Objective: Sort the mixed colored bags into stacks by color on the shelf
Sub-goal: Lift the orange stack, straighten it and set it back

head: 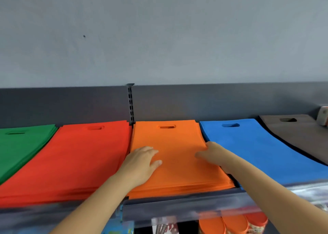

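Our left hand (pixel 142 164) lies flat on top of the orange stack (pixel 177 177), with its fingers straight and a bit spread. It presses down and holds nothing. Our right hand (pixel 211 153) rests on the right side of the same stack, just where the orange meets the blue. Its fingers look loose and fairly straight too, and we see nothing pinched in them, though this hand is a little blurry.

So the bags we are working on are right under both hands. The stack's long side runs away from us toward the back of the shelf (pixel 177 205). The handle hole (pixel 166 126) is at the far end. The right hand sits a bit farther back than the left. To tidy the stack, we think both hands only need to push or slide along it.

The orange bags are flat and thin, and their front edges lie nearly even. The red stack (pixel 79 159) touches it on the left, and the green stack (pixel 17 145) comes after that. On the right is the blue stack (pixel 257 148), then a dark grey stack (pixel 292 132). Each pile shows one color on top, so the sorting looks almost done.

Behind it all is a plain grey wall (pixel 159 38).
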A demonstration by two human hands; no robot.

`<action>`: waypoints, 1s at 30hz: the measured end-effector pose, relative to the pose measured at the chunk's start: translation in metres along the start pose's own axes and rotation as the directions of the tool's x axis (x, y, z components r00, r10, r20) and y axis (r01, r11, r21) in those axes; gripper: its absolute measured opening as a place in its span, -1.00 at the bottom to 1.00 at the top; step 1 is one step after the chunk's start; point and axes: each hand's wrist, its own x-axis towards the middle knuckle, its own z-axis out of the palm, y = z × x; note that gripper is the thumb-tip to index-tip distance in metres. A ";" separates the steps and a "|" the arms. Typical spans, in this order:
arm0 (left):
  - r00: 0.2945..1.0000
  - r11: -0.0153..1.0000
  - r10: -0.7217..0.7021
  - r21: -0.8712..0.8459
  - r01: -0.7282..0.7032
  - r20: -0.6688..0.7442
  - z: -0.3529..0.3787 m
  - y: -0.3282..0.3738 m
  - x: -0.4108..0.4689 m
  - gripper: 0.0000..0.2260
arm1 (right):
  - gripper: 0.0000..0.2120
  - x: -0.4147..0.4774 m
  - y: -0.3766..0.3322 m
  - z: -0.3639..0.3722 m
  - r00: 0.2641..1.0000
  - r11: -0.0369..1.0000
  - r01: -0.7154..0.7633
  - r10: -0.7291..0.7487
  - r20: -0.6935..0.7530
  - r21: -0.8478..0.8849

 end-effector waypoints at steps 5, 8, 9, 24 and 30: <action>1.000 1.000 -0.025 0.004 0.025 -0.017 0.020 -0.006 -0.004 -0.58 | -0.49 0.001 -0.004 0.007 1.000 0.999 -0.018 0.019 0.025 -0.046; 1.000 0.999 -0.027 0.021 0.027 -0.006 0.021 -0.006 -0.003 -0.58 | -0.46 0.003 -0.008 0.007 1.000 0.997 -0.005 0.006 0.009 -0.072; 1.000 0.999 -0.027 0.026 0.027 0.003 0.020 -0.006 -0.003 -0.58 | -0.44 0.005 -0.008 0.006 1.000 0.999 -0.019 0.019 -0.008 -0.045; 0.997 0.998 -0.046 0.037 0.044 0.056 0.018 -0.003 -0.005 -0.59 | -0.41 0.026 -0.007 -0.026 0.966 0.885 -0.214 0.128 0.225 0.414; 0.998 0.999 -0.052 0.019 0.051 0.046 0.017 -0.003 -0.003 -0.60 | -0.69 0.018 -0.020 -0.029 0.978 0.890 0.040 -0.128 0.164 0.454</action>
